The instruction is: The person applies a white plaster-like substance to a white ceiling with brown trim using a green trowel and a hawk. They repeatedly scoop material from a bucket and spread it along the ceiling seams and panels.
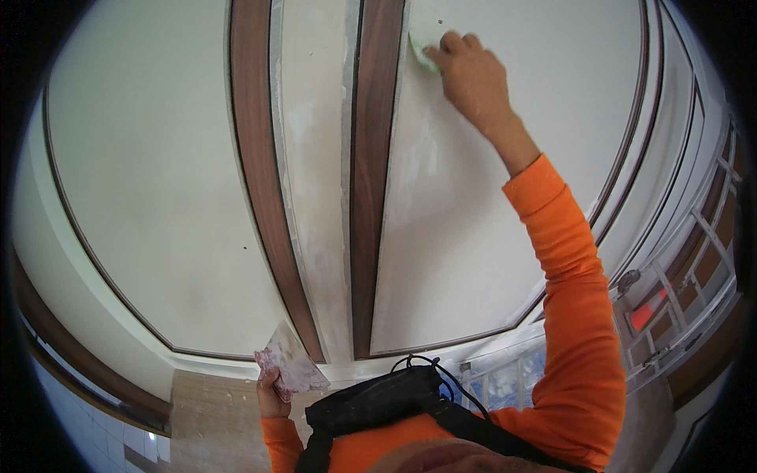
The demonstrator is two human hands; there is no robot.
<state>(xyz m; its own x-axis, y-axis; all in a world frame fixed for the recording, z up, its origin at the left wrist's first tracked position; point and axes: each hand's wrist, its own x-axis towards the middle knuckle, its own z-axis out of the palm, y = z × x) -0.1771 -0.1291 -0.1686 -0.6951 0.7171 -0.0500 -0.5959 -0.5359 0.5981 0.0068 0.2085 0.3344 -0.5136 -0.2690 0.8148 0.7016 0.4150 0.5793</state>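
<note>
My right hand (475, 85) is raised high and closed on a small green putty scraper (424, 57). Its flat blade meets the white wall panel (520, 205), close beside a dark brown wooden strip (374, 150). Faint smears of filler run down the panel below that spot. Down low at my left, my left hand (271, 396) grips a flat, pale plate (289, 359) smeared with whitish and pinkish filler. The plate is tilted, with one corner pointing up toward the wall; its underside is hidden.
A second brown strip (256, 142) runs left of a pale, patchy band (314, 181). At the right stand white metal scaffold bars (710, 236), with an orange cone (648, 311) behind them. A black pouch (374, 400) with straps and cables sits on my chest.
</note>
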